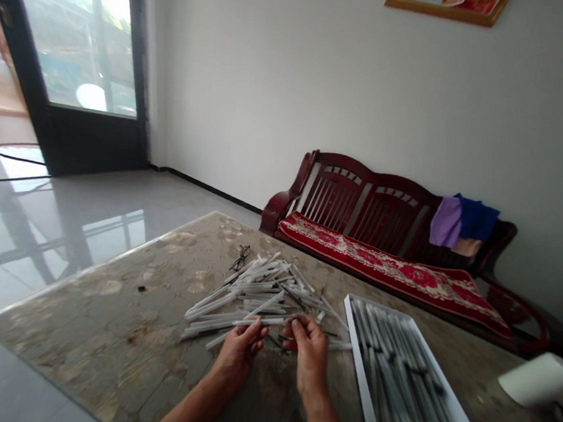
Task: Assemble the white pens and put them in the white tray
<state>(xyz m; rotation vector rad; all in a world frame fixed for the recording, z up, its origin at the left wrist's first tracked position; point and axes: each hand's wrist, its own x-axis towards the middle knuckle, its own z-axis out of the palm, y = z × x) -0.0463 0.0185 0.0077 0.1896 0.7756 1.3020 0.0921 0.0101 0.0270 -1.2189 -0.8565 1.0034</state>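
My left hand (239, 347) is closed around a thin whitish translucent tube (274, 321), which runs nearly level toward my other hand. My right hand (310, 348) pinches at the tube's right end; a small dark bit shows at its fingertips, too blurred to name. Just beyond both hands spreads a loose pile of similar tubes (261, 283), with a few thin dark sticks (292, 296) among them. To the right lies a shallow white box (365, 394), filled with rows of slim tubes (400, 371) that have dark parts inside.
The table (155, 359) has a stone-patterned top. Black-framed glasses (240, 258) lie behind the pile, and a small dark crumb (141, 288) sits at left. A white roll (540, 379) rests at far right. Behind stands a red wooden bench (391, 216) with draped cloths (466, 224).
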